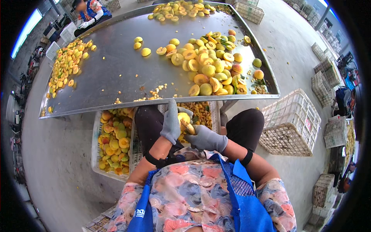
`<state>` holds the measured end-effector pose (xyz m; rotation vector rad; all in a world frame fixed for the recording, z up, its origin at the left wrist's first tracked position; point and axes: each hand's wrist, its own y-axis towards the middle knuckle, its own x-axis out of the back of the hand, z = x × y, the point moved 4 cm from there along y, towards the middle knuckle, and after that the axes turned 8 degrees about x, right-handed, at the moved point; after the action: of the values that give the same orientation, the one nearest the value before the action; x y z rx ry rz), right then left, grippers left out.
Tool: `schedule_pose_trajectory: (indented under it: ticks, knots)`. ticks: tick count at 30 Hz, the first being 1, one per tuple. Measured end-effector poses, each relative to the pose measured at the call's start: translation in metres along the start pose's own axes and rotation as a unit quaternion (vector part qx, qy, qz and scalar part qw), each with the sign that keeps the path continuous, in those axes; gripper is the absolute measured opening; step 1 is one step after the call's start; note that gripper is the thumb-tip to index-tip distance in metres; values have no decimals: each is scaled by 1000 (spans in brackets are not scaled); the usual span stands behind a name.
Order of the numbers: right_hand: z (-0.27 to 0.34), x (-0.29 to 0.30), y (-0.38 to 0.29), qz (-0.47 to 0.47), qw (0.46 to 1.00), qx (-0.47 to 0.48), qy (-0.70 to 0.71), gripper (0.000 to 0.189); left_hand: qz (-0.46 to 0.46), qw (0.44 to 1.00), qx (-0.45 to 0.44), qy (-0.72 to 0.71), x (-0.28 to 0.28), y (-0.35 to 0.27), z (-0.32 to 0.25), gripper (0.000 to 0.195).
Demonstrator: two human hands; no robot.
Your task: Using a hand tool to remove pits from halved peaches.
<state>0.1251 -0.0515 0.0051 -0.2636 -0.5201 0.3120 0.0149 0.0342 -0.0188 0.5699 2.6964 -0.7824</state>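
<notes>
Both hands wear grey gloves and meet just below the near edge of a metal table (121, 69). My left hand (173, 121) grips a yellow peach half (183, 118), its fingers curled around the fruit. In my right hand (207, 138) is the handle of a small tool (189, 128), whose tip meets the fruit; the tip itself is hidden. Beneath the hands, cut yellow fruit pieces (203, 111) lie in a crate. A pile of halved peaches (208, 62) with some green leaves rests on the table's right part, and loose pits (155, 93) lie along its near edge.
A crate of peach halves (116, 142) stands at my left knee. An empty-looking plastic crate (292, 124) tilts at the right. More halves (65, 65) lie on the table's left end, others at its far side (181, 10). A co-worker (92, 14) sits at the far left corner.
</notes>
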Motion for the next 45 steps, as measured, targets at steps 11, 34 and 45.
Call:
schedule_pose_trajectory:
  ticks: [11, 34, 45]
  knots:
    - [-9, -8, 6, -15, 980, -31, 197, 30, -34, 991, -96, -85, -7, 1, -1, 66]
    - [-23, -12, -10, 212, 834, -97, 499, 22, 231, 936, 53, -260, -28, 7, 6, 67]
    - [-97, 18, 18, 50, 999, 7, -16, 32, -5, 978, -121, -168, 58, -7, -45, 64]
